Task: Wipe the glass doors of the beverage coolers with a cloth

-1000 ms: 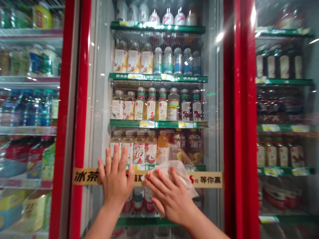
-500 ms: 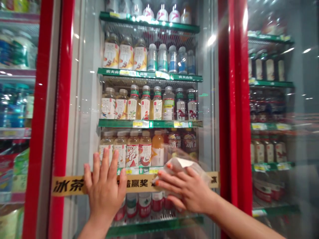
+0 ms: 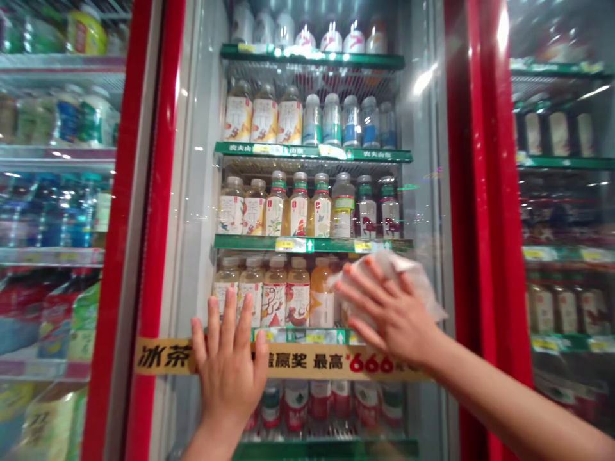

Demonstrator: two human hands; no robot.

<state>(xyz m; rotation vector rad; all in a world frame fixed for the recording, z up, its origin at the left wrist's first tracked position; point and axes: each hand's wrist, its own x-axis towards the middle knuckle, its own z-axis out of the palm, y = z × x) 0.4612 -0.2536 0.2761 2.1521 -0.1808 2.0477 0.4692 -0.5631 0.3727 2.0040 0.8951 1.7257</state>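
Observation:
My left hand lies flat on the glass door, fingers spread and holding nothing, partly over a tan printed strip. Beneath my right hand is a thin, whitish, half-see-through wipe, pressed to the glass with its edges sticking out past the fingers. The right hand is just above the strip, and its palm side is hidden. Behind the pane, rows of bottled drinks stand on shelves with green fronts.
Red door frames run down both sides of this glass. To the left, another fridge holds drink bottles on shelves. More bottles stand behind glass at the right, where the view is smeared. Lights reflect off the panes.
My right hand and the wipe have moved up and right on the glass, uncovering red digits on the strip. The left hand stays flat on the pane. The whole view has shifted left.

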